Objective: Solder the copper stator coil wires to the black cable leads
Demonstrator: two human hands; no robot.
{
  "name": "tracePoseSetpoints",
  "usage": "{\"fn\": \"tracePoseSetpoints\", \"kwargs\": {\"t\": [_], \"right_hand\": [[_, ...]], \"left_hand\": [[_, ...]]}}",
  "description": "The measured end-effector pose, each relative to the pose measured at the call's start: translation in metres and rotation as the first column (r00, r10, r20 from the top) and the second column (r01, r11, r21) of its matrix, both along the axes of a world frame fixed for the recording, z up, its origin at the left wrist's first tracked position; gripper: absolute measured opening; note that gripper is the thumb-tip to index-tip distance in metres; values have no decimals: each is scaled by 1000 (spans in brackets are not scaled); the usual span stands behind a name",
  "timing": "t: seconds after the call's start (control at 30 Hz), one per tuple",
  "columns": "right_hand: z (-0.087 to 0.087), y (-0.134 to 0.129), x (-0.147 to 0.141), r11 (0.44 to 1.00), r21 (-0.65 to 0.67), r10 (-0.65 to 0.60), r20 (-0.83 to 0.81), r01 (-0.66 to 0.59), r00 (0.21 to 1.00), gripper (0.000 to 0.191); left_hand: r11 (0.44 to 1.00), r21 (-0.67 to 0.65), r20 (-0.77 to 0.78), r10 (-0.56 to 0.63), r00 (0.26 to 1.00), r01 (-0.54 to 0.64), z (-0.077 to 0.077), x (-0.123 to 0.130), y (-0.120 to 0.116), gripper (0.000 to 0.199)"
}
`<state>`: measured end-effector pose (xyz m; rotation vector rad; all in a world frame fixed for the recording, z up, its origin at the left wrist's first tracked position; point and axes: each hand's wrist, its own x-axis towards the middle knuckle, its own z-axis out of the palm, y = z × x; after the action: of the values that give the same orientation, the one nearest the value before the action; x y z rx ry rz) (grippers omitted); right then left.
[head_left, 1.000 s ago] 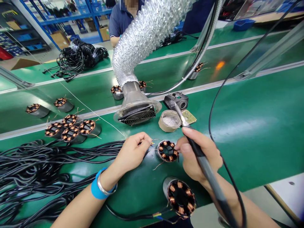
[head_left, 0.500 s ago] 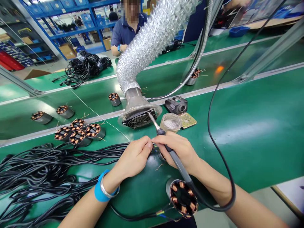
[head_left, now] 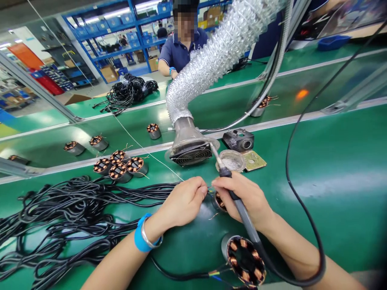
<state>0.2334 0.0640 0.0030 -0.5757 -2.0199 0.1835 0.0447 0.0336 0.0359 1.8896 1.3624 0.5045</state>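
Note:
My right hand (head_left: 246,197) is closed round the grey handle of a soldering iron (head_left: 243,213), whose tip points up and away beside the fume hood. My left hand (head_left: 187,201), with a blue band at the wrist, is pinched on a thin wire. Thin wires show between the fingertips of both hands. Partly behind my right hand is a copper-wound stator (head_left: 220,202). A larger stator (head_left: 245,259) lies nearer to me, beside a black cable (head_left: 178,277) with coloured wire ends.
A fan hood (head_left: 192,151) hangs from a silver duct (head_left: 211,60). Near it are a round dish (head_left: 231,160), a dark holder (head_left: 238,139) and a yellowish pad (head_left: 254,160). Several stators (head_left: 119,171) and bundled black cables (head_left: 69,205) lie left. A person (head_left: 183,44) is across the bench.
The whole view has shifted, so the bench items and both hands appear farther right. My hands keep nearly the same pose, their fingertips slightly farther apart.

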Motion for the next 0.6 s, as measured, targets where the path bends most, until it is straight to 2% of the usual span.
{"fn": "tracePoseSetpoints", "kwargs": {"t": [0.1, 0.23, 0.37, 0.47, 0.6], "right_hand": [[-1, -4, 2, 996, -88, -9, 7, 10, 1000, 26], [-4, -10, 1, 990, -143, 17, 4, -16, 1000, 27], [-9, -13, 4, 981, -194, -15, 8, 16, 1000, 29], [-12, -13, 6, 981, -191, -16, 9, 18, 1000, 25], [-14, -14, 5, 990, -131, -50, -12, 48, 999, 18]], "left_hand": [[1000, -20, 62, 23, 998, -22, -4, -1, 2, 25], [989, -132, 186, 92, 978, -68, -11, 1, 3, 26], [974, -214, 265, 133, 955, -76, -15, 3, 1, 21], [962, -259, 283, 162, 945, -88, -18, 3, -1, 17], [965, -255, 261, 134, 956, -66, -24, 2, 0, 14]]}}
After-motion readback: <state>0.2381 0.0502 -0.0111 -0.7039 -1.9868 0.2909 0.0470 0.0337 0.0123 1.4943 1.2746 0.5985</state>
